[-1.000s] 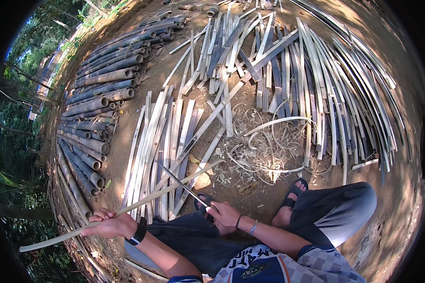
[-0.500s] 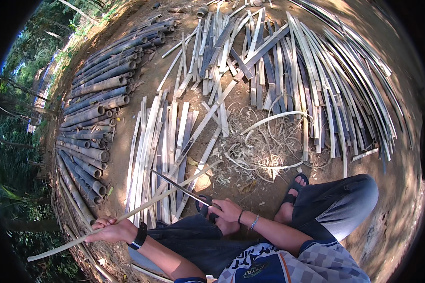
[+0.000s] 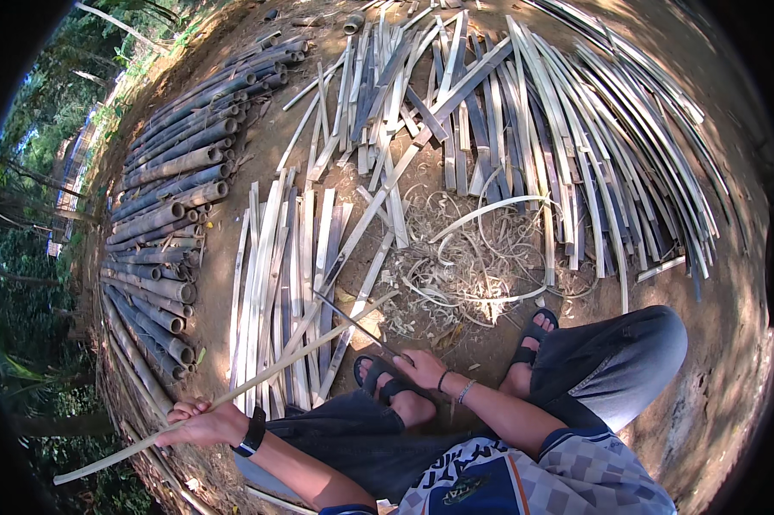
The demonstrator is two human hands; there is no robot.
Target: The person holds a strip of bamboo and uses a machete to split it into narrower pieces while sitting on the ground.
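My left hand (image 3: 205, 423) is closed around a long, thin bamboo strip (image 3: 293, 355), which slants from the lower left up to the middle. In my right hand (image 3: 423, 371) is the handle of a long knife (image 3: 361, 327), its fingers wrapped round it. The narrow blade points up and left and crosses the strip near its far end. Whether the blade touches the strip, I cannot tell. Split bamboo slats (image 3: 271, 275) lie on the ground just beyond the strip. Both of my sandalled feet (image 3: 393, 388) are below and beside the knife hand.
Cut bamboo poles (image 3: 177, 210) lie stacked along the left. A large spread of bamboo slats (image 3: 593, 163) covers the far right, with another heap (image 3: 387, 86) at the far middle. Curled shavings (image 3: 456, 266) are piled on the dirt ahead of my feet. Trees (image 3: 27, 283) border the left side.
My right hand has moved slightly away from me and to the right, carrying the knife toward the strip's far end. My left hand and the strip have barely moved.
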